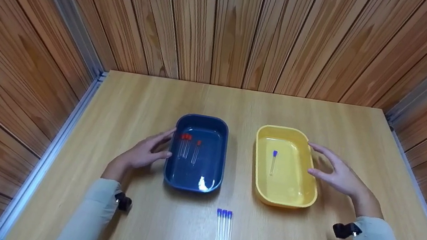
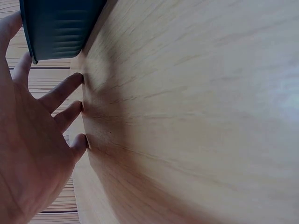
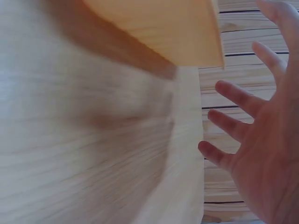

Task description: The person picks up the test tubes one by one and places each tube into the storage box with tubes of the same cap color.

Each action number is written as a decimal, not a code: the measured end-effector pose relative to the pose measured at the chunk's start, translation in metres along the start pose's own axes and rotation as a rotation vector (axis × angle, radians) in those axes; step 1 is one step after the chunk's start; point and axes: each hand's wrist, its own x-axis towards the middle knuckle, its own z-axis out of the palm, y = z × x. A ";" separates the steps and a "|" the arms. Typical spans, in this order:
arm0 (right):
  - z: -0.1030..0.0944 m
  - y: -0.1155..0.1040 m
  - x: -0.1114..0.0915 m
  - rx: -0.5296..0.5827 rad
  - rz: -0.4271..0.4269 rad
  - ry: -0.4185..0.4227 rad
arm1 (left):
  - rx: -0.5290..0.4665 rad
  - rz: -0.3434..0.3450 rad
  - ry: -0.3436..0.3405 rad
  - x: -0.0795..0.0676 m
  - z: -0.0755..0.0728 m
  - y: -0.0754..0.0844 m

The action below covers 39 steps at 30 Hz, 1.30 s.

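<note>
My left hand (image 1: 144,153) is at the left side of a dark blue tray (image 1: 191,186), its thumb and index fingertip right at the rim. Its fingers are spread; in the left wrist view, the lower fingertips come down close to the table beside the tray wall (image 2: 65,32). My right hand (image 1: 338,174) lies along the right side of a yellow tray (image 1: 284,201), thumb and index near the rim, the other fingers spread apart. Several slim clear tubes with red caps (image 1: 186,137) lie in the blue tray. One tube with a purple-blue cap (image 1: 275,153) lies in the yellow tray.
Three slim clear tubes with purple-blue caps (image 1: 223,228) lie side by side on the wooden table (image 1: 179,237), in front of the gap between the trays. Wood-plank walls (image 1: 232,34) enclose the table at the back and sides.
</note>
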 end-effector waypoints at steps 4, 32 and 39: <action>0.003 0.009 -0.003 0.036 -0.006 -0.010 | 0.017 -0.008 0.013 0.000 0.000 0.001; -0.001 0.021 -0.002 -0.013 0.045 -0.147 | 0.089 -0.025 0.056 0.000 0.001 0.002; -0.002 0.022 -0.001 -0.009 0.040 -0.158 | 0.187 -0.071 0.230 -0.004 0.006 0.030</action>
